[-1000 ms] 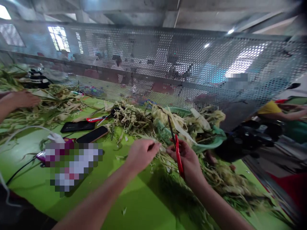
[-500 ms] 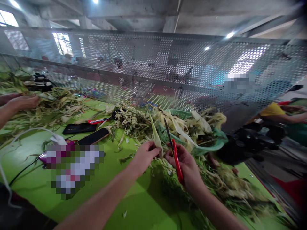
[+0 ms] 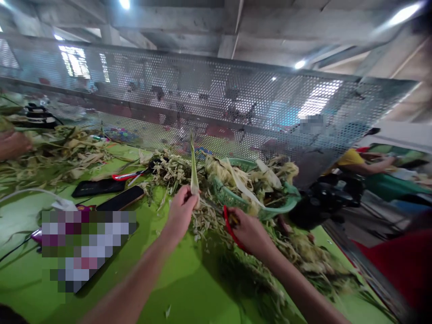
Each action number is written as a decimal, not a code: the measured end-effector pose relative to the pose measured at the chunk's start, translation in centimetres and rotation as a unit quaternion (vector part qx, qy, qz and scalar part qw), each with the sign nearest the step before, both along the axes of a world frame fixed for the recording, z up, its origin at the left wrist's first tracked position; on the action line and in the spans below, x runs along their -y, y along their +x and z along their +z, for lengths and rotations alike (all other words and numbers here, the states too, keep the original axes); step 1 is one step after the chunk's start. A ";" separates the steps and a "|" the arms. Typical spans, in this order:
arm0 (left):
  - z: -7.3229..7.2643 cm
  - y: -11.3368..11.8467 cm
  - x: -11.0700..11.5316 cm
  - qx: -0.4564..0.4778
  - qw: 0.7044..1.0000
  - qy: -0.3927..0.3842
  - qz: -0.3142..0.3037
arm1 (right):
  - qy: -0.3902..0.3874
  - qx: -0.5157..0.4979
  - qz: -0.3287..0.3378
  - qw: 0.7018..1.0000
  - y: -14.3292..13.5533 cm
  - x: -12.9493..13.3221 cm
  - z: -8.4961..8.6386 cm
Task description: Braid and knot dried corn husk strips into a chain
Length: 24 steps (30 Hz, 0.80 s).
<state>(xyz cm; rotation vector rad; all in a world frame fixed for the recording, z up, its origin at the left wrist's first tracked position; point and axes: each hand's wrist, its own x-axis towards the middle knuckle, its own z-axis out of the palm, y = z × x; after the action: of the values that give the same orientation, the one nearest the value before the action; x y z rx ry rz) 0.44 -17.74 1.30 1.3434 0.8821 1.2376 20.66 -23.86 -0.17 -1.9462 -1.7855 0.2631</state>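
Observation:
My left hand [image 3: 182,208] pinches the base of a pale green corn husk [image 3: 193,168], which stands upright with its narrow tip pointing up. To the right, my right hand [image 3: 248,228] is closed round the red handles of a pair of scissors [image 3: 231,229]. Their dark blades point left toward the husk's base, partly lost against the scraps behind. Just beyond my hands lie husk trimmings [image 3: 175,171] and a green perforated basket [image 3: 286,204] holding pale husks and silk.
Two dark phones [image 3: 119,198], a red-handled cutter [image 3: 128,175] and a purple power strip lie left on the green table [image 3: 182,288]. Another person's hand [image 3: 15,145] is at far left. A perforated metal screen [image 3: 189,90] stands behind. More scraps lie right.
The scissors have swung from pointing upward to pointing left, low by the husk's base. The husk is more upright, and the view has shifted to the right.

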 end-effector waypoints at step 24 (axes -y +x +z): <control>-0.9 2.5 1.6 0.030 0.985 -0.042 -0.166 | 0.137 -0.098 0.076 0.983 -3.3 -0.2 4.8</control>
<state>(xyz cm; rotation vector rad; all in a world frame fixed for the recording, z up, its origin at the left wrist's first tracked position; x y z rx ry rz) 2.99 -19.37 0.36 1.3162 0.6293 0.9670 17.40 -23.63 4.65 -1.5415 -1.7413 0.2354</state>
